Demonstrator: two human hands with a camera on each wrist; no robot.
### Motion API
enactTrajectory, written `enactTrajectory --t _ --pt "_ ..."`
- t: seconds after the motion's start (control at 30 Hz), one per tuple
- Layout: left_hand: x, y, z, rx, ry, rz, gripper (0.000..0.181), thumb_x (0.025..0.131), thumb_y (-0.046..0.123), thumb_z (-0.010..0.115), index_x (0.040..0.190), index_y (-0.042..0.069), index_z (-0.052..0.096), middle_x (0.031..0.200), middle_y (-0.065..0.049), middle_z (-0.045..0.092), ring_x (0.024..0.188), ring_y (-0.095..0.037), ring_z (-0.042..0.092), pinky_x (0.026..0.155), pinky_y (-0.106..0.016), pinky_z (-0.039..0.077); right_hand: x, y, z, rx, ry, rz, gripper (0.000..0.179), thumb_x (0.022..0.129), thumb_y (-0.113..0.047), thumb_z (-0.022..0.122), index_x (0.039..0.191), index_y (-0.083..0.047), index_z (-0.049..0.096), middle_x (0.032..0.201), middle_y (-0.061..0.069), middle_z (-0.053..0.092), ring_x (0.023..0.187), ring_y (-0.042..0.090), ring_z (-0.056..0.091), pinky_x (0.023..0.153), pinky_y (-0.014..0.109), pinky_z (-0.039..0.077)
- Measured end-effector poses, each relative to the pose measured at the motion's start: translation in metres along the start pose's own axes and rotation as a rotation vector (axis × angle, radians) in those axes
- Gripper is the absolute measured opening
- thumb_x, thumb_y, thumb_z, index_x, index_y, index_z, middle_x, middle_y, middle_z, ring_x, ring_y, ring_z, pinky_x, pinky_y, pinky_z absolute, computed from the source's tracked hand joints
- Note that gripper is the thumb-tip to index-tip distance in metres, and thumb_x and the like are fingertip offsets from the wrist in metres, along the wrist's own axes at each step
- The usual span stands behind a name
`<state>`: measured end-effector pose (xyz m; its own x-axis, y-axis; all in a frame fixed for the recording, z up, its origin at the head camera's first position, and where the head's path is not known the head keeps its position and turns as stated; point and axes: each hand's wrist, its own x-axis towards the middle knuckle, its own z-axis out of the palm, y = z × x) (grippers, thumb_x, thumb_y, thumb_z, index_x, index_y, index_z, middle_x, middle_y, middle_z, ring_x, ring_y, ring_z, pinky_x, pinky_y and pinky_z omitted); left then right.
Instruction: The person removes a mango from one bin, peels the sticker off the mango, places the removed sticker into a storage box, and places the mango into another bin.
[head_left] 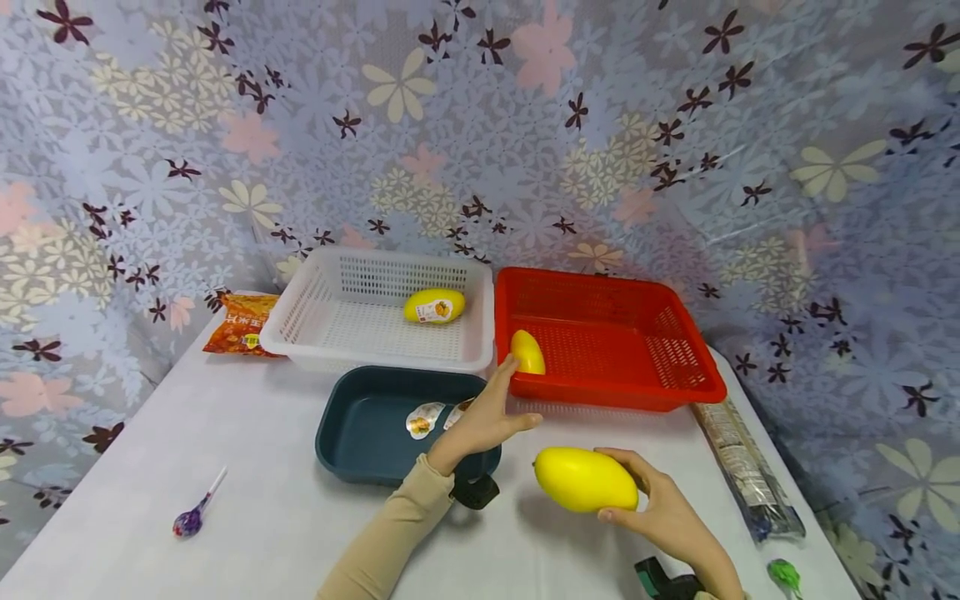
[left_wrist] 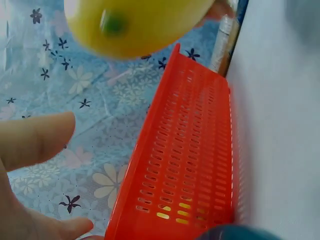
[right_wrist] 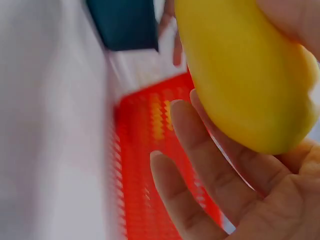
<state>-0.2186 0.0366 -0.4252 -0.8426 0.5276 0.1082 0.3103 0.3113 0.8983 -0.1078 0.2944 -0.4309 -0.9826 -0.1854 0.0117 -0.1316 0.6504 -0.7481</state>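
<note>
My right hand [head_left: 663, 510] grips a plump yellow mango [head_left: 585, 479] above the table in front of the red basket [head_left: 615, 392]. In the right wrist view the mango [right_wrist: 245, 75] lies between thumb and fingers, some fingers extended. My left hand [head_left: 480, 423] reaches over the right side of the dark teal bin [head_left: 360, 462], its fingers spread and nothing held. Its fingertips are near a second mango [head_left: 528, 353] in the red basket's front left corner; whether they touch it I cannot tell. A third mango [head_left: 433, 306], bearing a label, lies in the white basket [head_left: 300, 337].
Fruit-printed labels [head_left: 423, 421] show in the teal bin, partly behind my left hand. An orange snack bag [head_left: 243, 325] lies left of the white basket. A purple lollipop [head_left: 189, 522] is at the left, a long clear package [head_left: 750, 471] and green lollipop [head_left: 784, 573] at the right.
</note>
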Motion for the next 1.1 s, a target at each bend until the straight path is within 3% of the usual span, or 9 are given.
enactTrajectory --t 0.07,0.17,0.23,0.3,0.37,0.47,0.57,0.9,1.1 --pt "0.000 0.000 0.000 -0.007 0.000 -0.005 0.087 0.090 0.025 0.065 0.154 0.001 0.012 0.163 -0.017 0.006 0.148 -0.038 0.020 0.117 -0.058 0.022 0.004 0.000 -0.011 -0.041 0.044 -0.013 0.066 0.079 -0.030 0.080 0.135 -0.011 0.051 0.129 0.009 0.061 0.108 0.000 0.053 0.097 0.055 0.046" --pt "0.000 -0.001 0.000 -0.021 0.001 -0.010 0.087 0.091 0.025 0.065 0.154 0.001 0.011 0.164 -0.015 0.005 0.148 -0.037 0.019 0.117 -0.058 0.022 0.015 -0.001 -0.027 -0.074 0.092 -0.020 0.068 0.081 -0.029 0.078 0.138 -0.008 0.047 0.132 0.011 0.058 0.106 -0.001 0.052 0.096 0.033 0.049" --pt "0.000 -0.002 0.000 -0.033 -0.001 -0.014 0.087 0.091 0.026 0.065 0.155 0.001 0.010 0.164 -0.015 0.005 0.148 -0.037 0.018 0.117 -0.058 0.021 0.025 -0.004 -0.037 -0.079 0.128 -0.021 0.070 0.083 -0.030 0.077 0.141 -0.007 0.044 0.134 0.013 0.055 0.110 0.007 0.052 0.091 0.016 0.045" --pt "0.001 -0.003 -0.001 -0.042 -0.003 -0.018 0.088 0.091 0.026 0.064 0.155 0.002 0.009 0.164 -0.014 0.004 0.149 -0.036 0.017 0.117 -0.058 0.021 0.037 -0.006 -0.046 -0.050 0.165 -0.019 0.071 0.085 -0.030 0.075 0.143 -0.007 0.041 0.137 0.016 0.052 0.113 0.019 0.052 0.086 0.008 0.042" --pt "0.001 -0.004 0.000 -0.051 -0.005 -0.015 0.089 0.091 0.025 0.064 0.155 0.002 0.007 0.164 -0.014 0.003 0.149 -0.036 0.016 0.117 -0.059 0.022 0.051 -0.007 -0.053 -0.030 0.212 0.000 0.073 0.087 -0.032 0.073 0.146 -0.008 0.037 0.140 0.019 0.048 0.116 0.029 0.050 0.088 0.014 0.044" --pt "0.000 -0.004 0.000 -0.057 -0.008 -0.019 0.089 0.091 0.024 0.064 0.155 0.003 0.006 0.164 -0.013 0.003 0.149 -0.036 0.016 0.116 -0.059 0.022 0.073 -0.008 -0.061 -0.006 0.264 0.063 0.078 0.088 -0.039 0.069 0.150 -0.009 0.031 0.145 0.023 0.043 0.117 0.038 0.049 0.094 0.037 0.047" --pt "-0.001 -0.003 0.002 -0.047 -0.011 -0.028 0.089 0.091 0.024 0.064 0.156 0.004 0.007 0.165 -0.012 0.003 0.150 -0.034 0.015 0.117 -0.057 0.021 0.094 -0.009 -0.062 0.010 0.284 0.137 0.085 0.089 -0.044 0.066 0.153 -0.008 0.025 0.149 0.026 0.037 0.123 0.043 0.045 0.098 0.057 0.041" --pt "-0.002 -0.003 0.004 -0.031 -0.003 -0.021 0.088 0.091 0.025 0.064 0.156 0.004 0.009 0.164 -0.012 0.005 0.150 -0.033 0.016 0.117 -0.055 0.024 0.152 -0.004 -0.042 -0.057 0.281 0.192 0.085 0.092 -0.040 0.062 0.153 0.000 0.018 0.151 0.029 0.032 0.128 0.046 0.042 0.105 0.060 0.037" --pt "-0.001 -0.005 0.002 -0.022 0.004 -0.014 0.088 0.091 0.026 0.065 0.155 0.003 0.009 0.164 -0.013 0.006 0.150 -0.033 0.017 0.117 -0.055 0.024 0.177 -0.007 -0.030 -0.145 0.260 0.187 0.078 0.092 -0.032 0.061 0.150 0.004 0.024 0.145 0.031 0.041 0.120 0.048 0.049 0.100 0.059 0.042"
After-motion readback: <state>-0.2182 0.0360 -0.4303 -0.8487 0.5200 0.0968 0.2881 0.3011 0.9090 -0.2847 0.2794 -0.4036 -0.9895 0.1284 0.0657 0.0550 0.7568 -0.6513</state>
